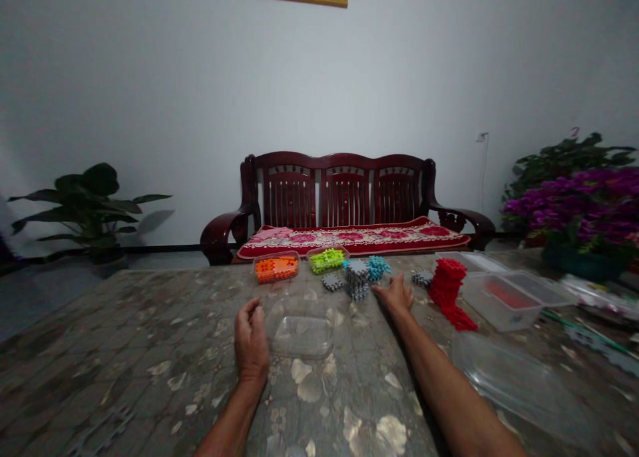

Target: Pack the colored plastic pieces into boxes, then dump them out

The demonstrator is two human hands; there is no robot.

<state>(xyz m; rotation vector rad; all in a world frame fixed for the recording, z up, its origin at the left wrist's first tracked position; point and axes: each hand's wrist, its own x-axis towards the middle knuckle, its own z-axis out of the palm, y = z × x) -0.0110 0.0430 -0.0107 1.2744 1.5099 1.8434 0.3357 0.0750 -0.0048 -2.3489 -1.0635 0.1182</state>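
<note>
Two colours tubbed; gray, blue and red pieces out on the table

Logging fast from my remote seat; clock centre = the see-through tub (305, 348), midway across my view, on the table (164, 324), 12 being the far side.

In tubs: the orange tub (277, 277) near 11 and the green tub (327, 268) between 12 and 1, both loaded with notched pieces. I count those as done, judging by how they lie.

Outside tubs: gray stack (358, 282) between 1 and 2, upright; flat gray pieces (332, 283) at 1, just beside it; blue pieces (378, 268) just behind the stack. Red pieces (446, 287) sit between 2 and 3, some piled high, some spilling toward me; a smaller gray group (422, 279) is beside them. I count those colours as left over, so roughly part-way, my judgement. Whether the gray stack is a finished count, I can't tell.

My left hand (251, 337) is at 9, just beside the see-through tub, fingers loosely curled, nothing visible in them; contact with the rim, can't tell. My right hand (395, 296) is at 2, fingers spread, thumb side toward the gray stack, near it but apart; no piece shows in the grip, palm hidden.

Farther off, near 3: a plastic box (504, 317) with something red showing through, and a shallow clear plastic piece (519, 377), lid or tray, can't tell.
</note>
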